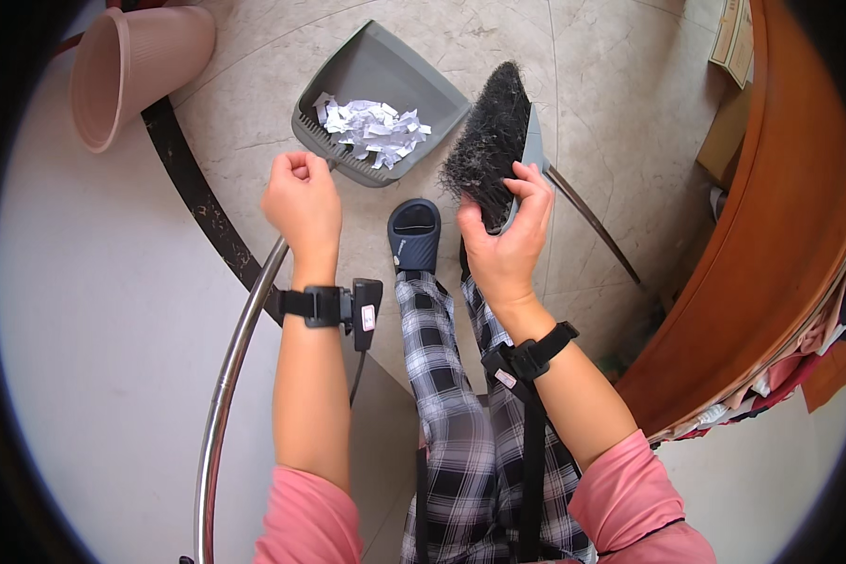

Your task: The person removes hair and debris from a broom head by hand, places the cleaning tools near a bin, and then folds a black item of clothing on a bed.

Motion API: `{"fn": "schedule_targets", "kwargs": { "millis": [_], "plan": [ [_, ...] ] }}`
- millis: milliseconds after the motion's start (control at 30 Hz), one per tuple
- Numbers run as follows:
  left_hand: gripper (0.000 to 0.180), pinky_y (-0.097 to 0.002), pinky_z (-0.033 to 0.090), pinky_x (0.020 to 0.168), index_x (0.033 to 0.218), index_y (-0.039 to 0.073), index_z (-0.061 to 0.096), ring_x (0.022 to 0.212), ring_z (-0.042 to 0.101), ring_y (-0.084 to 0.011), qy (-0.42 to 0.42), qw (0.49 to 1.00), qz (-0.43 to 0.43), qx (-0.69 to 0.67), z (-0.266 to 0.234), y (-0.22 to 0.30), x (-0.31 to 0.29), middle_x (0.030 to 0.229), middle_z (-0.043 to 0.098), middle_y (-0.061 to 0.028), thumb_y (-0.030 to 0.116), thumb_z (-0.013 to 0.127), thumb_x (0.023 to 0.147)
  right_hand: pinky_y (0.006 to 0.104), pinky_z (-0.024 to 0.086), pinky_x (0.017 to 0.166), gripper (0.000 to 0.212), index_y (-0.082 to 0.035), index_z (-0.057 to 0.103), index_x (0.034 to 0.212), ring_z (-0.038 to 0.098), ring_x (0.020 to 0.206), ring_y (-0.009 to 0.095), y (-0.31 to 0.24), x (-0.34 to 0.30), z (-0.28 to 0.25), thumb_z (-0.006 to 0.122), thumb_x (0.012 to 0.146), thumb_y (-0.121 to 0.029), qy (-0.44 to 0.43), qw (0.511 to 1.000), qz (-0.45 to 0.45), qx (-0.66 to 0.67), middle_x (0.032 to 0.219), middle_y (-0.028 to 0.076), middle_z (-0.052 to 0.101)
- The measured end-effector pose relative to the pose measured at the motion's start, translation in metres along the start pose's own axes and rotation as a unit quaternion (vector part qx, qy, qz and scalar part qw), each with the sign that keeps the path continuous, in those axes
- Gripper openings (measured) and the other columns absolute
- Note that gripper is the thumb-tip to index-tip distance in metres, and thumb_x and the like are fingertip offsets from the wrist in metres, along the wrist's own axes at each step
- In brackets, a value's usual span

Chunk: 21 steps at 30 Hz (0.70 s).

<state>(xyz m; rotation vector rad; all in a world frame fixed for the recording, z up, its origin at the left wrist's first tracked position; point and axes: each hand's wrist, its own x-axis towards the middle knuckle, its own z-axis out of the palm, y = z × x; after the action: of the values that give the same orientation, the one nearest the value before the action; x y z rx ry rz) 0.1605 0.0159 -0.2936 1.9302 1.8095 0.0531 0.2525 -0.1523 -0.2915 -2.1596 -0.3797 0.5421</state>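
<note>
My left hand (301,202) is closed around the long metal pole (224,390) of a grey dustpan (409,70). The pan lies open side up beyond that hand, holding a heap of torn white paper scraps (371,130). A row of comb-like teeth lines the pan's edge nearest the hand. With thumb and fingers, my right hand (508,230) grips the near end of a broom head (493,136), its black bristles turned toward the dustpan. Grey fluff clings to the bristles. From the broom's grey back, a metal stick (592,221) slants down to the right.
A pink ribbed bin (174,42) is tipped at the far left, near a dark curved edge strip (193,179). On the right stands a curved brown wooden panel (724,254), with folded cloths (771,376) beside it. My slippered foot (414,235) is on the marbled floor between my hands.
</note>
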Motion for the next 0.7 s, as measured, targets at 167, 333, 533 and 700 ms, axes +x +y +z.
{"fn": "schedule_targets", "kwargs": {
  "millis": [167,333,533,700],
  "plan": [
    [0.015,-0.0418,0.047,0.066,0.090,0.001,0.055,0.067,0.060,-0.0357,-0.105,0.993,0.017,0.057,0.023,-0.040,0.010,0.069,0.061,-0.0163,0.008,0.054,0.078,0.0475,0.032,0.097,0.045,0.000,0.042,0.099,0.037,0.118,0.043,0.003,-0.002,-0.001,0.070,0.065,-0.010,-0.009,1.000,-0.010,-0.001,0.116,0.020,0.044],
    [0.025,-0.0423,0.047,0.074,0.100,0.000,0.052,0.082,0.058,-0.0391,-0.131,0.967,0.037,0.214,0.021,-0.019,0.003,0.088,0.059,-0.0205,0.003,0.049,0.076,0.0478,0.033,0.097,0.045,-0.001,0.041,0.098,0.036,0.119,0.043,0.006,-0.005,-0.006,0.069,0.063,-0.008,-0.018,1.000,-0.024,0.004,0.116,0.019,0.043],
    [0.033,-0.0342,0.046,0.081,0.112,-0.002,0.049,0.092,0.057,-0.0251,-0.203,0.976,0.018,-0.080,0.018,-0.011,-0.005,0.102,0.058,-0.0130,0.012,0.053,0.083,0.0483,0.032,0.098,0.049,-0.001,0.041,0.099,0.036,0.119,0.043,0.004,-0.010,-0.007,0.070,0.061,-0.008,-0.045,0.998,-0.038,0.008,0.117,0.019,0.043],
    [0.041,-0.0247,0.046,0.079,0.117,-0.001,0.048,0.091,0.055,-0.0111,-0.408,0.846,-0.184,-0.289,-0.008,0.059,-0.019,0.104,0.058,-0.0082,0.022,0.059,0.085,0.0489,0.032,0.099,0.053,-0.002,0.040,0.100,0.035,0.120,0.044,-0.002,-0.025,-0.024,0.072,0.058,-0.008,-0.091,0.995,-0.036,0.007,0.119,0.020,0.043]
  ]
}}
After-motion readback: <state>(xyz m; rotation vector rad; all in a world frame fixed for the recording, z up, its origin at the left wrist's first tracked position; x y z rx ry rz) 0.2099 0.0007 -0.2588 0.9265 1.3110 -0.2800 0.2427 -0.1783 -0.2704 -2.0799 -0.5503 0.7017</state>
